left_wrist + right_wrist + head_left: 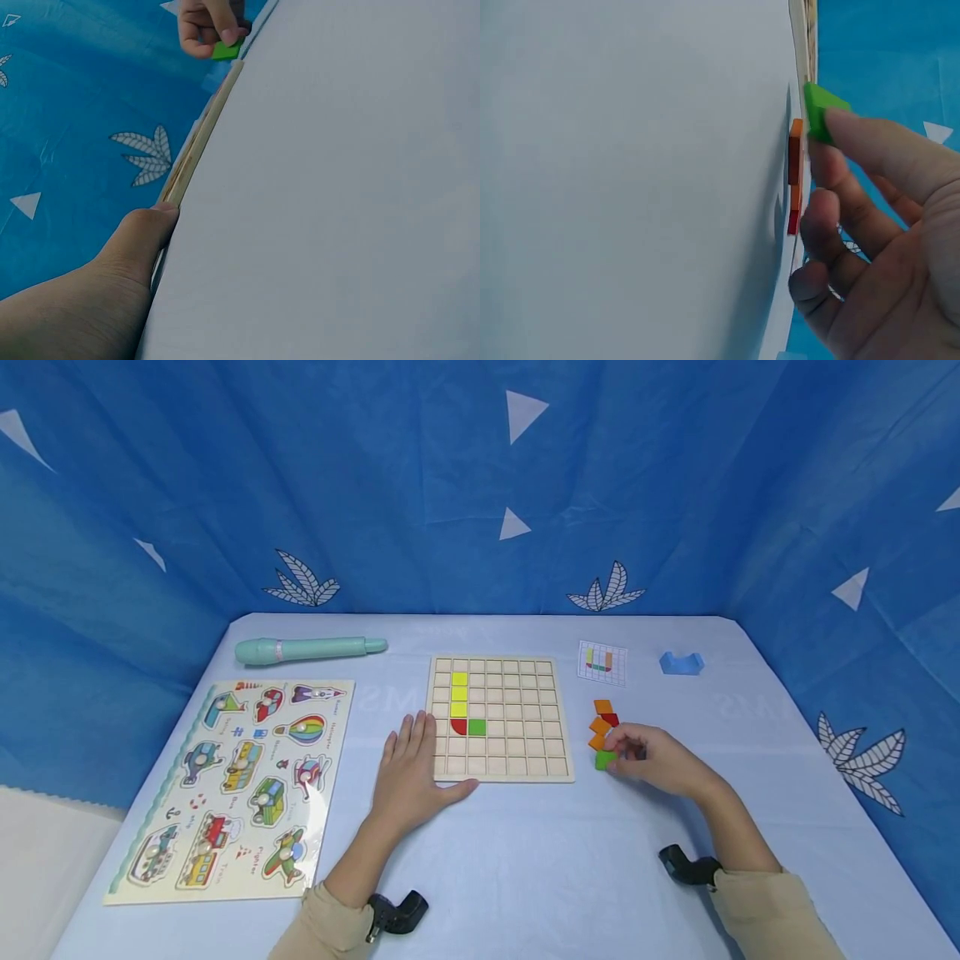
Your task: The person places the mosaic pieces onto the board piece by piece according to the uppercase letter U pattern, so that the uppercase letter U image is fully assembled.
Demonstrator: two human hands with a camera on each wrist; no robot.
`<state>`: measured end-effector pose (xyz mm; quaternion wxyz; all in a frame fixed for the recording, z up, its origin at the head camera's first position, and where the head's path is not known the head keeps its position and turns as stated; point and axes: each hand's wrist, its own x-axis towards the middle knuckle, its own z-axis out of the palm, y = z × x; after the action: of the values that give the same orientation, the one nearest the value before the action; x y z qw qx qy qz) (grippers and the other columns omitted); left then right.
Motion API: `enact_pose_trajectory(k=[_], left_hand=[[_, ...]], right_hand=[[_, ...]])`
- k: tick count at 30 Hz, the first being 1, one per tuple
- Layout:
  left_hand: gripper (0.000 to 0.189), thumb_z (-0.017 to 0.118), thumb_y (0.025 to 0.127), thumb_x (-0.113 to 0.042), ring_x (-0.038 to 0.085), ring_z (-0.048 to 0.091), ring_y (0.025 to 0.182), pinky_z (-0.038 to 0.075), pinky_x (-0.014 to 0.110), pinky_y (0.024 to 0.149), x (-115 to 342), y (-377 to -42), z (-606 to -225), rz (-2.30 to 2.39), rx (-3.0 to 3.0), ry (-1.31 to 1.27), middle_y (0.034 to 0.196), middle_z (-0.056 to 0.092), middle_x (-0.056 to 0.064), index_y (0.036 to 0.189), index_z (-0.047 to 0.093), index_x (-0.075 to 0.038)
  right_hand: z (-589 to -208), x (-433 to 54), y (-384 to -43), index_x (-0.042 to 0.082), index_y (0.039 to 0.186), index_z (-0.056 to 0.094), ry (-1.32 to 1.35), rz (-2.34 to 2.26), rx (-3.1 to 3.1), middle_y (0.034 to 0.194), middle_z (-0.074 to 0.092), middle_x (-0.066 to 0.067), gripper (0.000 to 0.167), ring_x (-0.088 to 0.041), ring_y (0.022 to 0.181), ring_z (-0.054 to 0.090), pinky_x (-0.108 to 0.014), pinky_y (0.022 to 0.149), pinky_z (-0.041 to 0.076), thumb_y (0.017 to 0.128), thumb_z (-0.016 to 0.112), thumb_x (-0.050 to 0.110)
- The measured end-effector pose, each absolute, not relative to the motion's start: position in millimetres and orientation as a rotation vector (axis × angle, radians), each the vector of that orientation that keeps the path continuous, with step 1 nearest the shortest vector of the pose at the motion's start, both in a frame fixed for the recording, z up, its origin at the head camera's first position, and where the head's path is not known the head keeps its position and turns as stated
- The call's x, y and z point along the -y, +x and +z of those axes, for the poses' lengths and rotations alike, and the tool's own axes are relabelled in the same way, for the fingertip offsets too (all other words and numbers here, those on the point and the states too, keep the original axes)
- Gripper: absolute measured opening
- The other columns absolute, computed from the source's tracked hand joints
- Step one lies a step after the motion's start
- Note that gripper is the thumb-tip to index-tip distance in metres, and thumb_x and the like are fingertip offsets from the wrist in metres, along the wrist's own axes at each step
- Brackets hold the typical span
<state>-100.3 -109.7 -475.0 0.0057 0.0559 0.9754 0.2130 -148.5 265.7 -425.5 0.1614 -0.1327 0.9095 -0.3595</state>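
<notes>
My right hand (651,758) pinches a green square tile (823,106) between thumb and fingers, just right of the wooden grid board (517,767). Beside those fingers lie several orange tiles (602,707) and a red tile (611,719). With its fingers straight, my left hand (411,768) rests along the board's left side, the thumb at the front edge. On the grid, a column of yellow tiles (459,693) stands above a red rounded tile (458,727), and a green tile (477,727) sits to the right of the red one.
A small pattern card (602,663) lies behind the loose tiles, with a blue notched block (682,663) to its right. At the left are a vehicle picture puzzle (247,785) and a mint-green microphone-shaped object (311,649). Blue curtain (450,485) surrounds the table.
</notes>
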Motion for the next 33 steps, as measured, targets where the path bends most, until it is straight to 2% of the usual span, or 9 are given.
enact_pose_trajectory(k=[6,11,23,33], left_hand=[[0.123,0.063,0.075,-0.078,0.031,0.003,0.156,0.007,0.053,0.125,110.0,-99.9,-474.7,0.68,-3.058,0.173,0.167,0.01,0.013,0.159,0.012,-0.002],[0.124,0.063,0.075,-0.078,0.03,0.003,0.156,0.007,0.052,0.125,109.9,-99.8,-474.9,0.684,-3.058,0.173,0.167,0.01,0.013,0.159,0.012,-0.002],[0.124,0.062,0.075,-0.079,0.031,0.003,0.156,0.006,0.052,0.125,109.1,-99.7,-473.7,0.68,-3.052,0.175,0.167,0.01,0.014,0.159,0.012,-0.003],[0.124,0.062,0.075,-0.079,0.03,0.003,0.156,0.006,0.051,0.126,109.3,-100.4,-472.7,0.659,-3.05,0.165,0.167,0.01,0.014,0.159,0.011,-0.003]], right_hand=[[-419.8,-253.2,-155.0,0.02,0.103,0.069,-0.459,-1.061,-2.588,0.095,0.065,-0.001,0.018,-0.021,0.088,0.056,-0.026,0.073,0.048,0.087,0.075,0.013],[-415.3,-237.7,-162.0,0.017,0.104,0.068,-0.48,-1.088,-2.582,0.09,0.063,-0.002,0.016,-0.021,0.085,0.055,-0.027,0.07,0.047,0.089,0.073,0.013],[-413.8,-192.8,-178.6,0.02,0.104,0.067,-0.487,-1.185,-2.557,0.096,0.066,-0.003,0.014,-0.024,0.078,0.054,-0.027,0.058,0.045,0.09,0.072,0.017],[-421.2,-156.2,-187.6,0.021,0.104,0.067,-0.483,-1.213,-2.541,0.095,0.065,-0.002,0.016,-0.023,0.08,0.056,-0.03,0.067,0.048,0.089,0.074,0.02]])
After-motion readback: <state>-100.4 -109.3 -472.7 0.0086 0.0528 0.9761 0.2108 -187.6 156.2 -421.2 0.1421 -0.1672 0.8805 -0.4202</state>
